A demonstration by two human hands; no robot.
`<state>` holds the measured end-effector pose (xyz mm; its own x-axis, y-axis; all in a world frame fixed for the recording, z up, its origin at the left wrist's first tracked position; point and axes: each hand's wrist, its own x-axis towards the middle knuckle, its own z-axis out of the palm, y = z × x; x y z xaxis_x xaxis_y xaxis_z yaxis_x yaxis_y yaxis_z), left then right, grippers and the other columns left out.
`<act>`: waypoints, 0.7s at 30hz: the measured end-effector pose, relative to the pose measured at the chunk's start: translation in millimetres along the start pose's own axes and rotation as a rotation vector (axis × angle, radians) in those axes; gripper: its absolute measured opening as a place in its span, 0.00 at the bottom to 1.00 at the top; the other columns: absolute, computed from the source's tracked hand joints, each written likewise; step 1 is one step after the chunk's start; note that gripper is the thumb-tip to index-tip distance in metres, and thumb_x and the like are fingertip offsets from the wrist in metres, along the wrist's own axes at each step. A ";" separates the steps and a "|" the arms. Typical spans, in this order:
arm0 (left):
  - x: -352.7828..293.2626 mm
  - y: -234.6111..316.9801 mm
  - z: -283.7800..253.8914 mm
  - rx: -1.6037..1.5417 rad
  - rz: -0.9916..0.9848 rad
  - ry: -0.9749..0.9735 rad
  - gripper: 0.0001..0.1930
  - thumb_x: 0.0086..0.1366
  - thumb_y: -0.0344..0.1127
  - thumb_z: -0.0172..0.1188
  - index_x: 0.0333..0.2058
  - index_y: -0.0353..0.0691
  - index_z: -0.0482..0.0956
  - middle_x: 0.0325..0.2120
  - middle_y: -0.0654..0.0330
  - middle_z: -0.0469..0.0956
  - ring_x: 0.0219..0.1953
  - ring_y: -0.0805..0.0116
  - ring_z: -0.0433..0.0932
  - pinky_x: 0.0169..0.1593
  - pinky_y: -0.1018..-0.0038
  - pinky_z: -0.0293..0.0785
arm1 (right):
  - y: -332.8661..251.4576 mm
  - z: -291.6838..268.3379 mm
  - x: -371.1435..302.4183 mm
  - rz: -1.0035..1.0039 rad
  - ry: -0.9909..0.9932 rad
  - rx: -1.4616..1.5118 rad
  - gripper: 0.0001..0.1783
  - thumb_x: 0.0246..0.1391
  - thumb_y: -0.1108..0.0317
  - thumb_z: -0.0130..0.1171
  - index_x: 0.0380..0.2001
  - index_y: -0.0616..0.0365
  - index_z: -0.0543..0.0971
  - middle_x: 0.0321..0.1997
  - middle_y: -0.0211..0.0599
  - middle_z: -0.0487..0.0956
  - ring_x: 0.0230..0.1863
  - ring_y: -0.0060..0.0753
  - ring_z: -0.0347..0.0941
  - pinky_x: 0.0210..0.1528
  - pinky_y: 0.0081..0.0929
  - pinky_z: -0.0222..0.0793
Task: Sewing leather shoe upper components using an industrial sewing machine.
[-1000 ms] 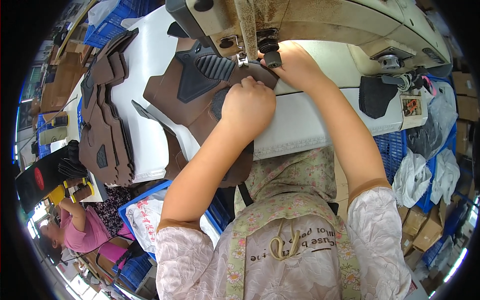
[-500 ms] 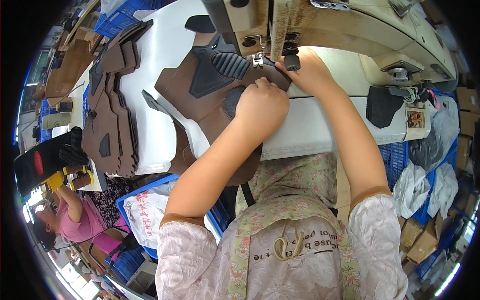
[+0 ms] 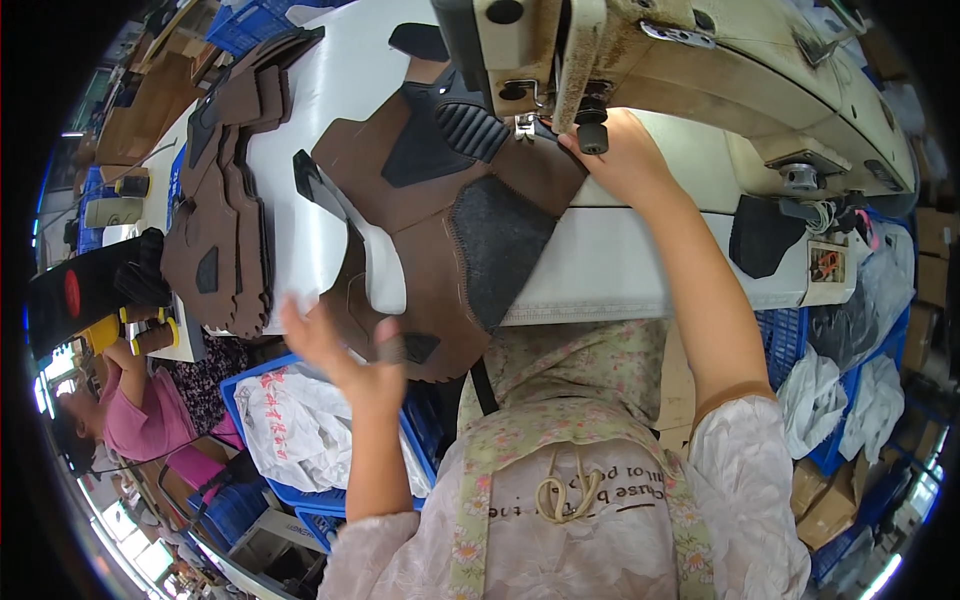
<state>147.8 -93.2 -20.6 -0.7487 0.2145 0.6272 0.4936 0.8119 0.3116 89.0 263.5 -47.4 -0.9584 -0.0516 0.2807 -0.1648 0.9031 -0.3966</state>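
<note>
A brown leather piece (image 3: 400,205) with black patches lies across the white sewing machine bed, its far part under the presser foot (image 3: 524,125). My right hand (image 3: 625,160) rests beside the foot, with its fingertips closed at the piece's edge. The machine's black knob hides part of those fingers. My left hand (image 3: 345,360) is off to the left above the piece's near end, fingers spread and blurred, holding nothing. One black patch (image 3: 505,240), previously under that hand, shows in full. A ribbed black pad (image 3: 468,130) sits left of the foot.
Stacked brown pieces (image 3: 225,220) lie on the left of the bed. The sewing machine head (image 3: 700,70) overhangs the far side. A loose black piece (image 3: 765,238) lies at right. A blue crate (image 3: 235,400) holds white bags at lower left. Another person (image 3: 150,415) sits at far left.
My left hand has let go of the leather near the presser foot and swung left and toward me, opening its fingers. The right hand stays near the foot. The piece's near end has shifted slightly.
</note>
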 end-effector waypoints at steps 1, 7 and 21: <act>-19.2 -16.6 -16.5 0.013 -0.184 -0.007 0.39 0.58 0.38 0.65 0.64 0.38 0.57 0.62 0.45 0.62 0.64 0.50 0.60 0.66 0.57 0.52 | -5.7 -0.6 3.7 0.015 -0.066 0.021 0.06 0.51 0.67 0.60 0.32 0.55 0.79 0.40 0.32 0.77 0.47 0.43 0.71 0.52 0.38 0.68; -73.5 -35.3 -39.2 -0.776 -1.072 -0.107 0.35 0.60 0.31 0.64 0.64 0.39 0.60 0.57 0.51 0.67 0.54 0.63 0.69 0.57 0.69 0.66 | 1.9 12.5 3.6 -0.093 0.081 0.006 0.08 0.54 0.63 0.60 0.34 0.53 0.80 0.48 0.31 0.78 0.52 0.42 0.71 0.55 0.37 0.67; -61.3 -39.3 -29.7 -0.640 -1.109 0.067 0.28 0.63 0.26 0.61 0.60 0.34 0.62 0.54 0.52 0.69 0.55 0.64 0.69 0.58 0.69 0.66 | 4.6 15.1 -0.8 -0.097 0.123 0.032 0.12 0.56 0.59 0.60 0.43 0.43 0.83 0.53 0.29 0.78 0.53 0.39 0.71 0.56 0.36 0.65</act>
<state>187.5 -154.3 -50.1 -0.8795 -0.4488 -0.1582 -0.2390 0.1292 0.9624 85.5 261.2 -62.7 -0.9021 -0.0835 0.4233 -0.2644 0.8823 -0.3895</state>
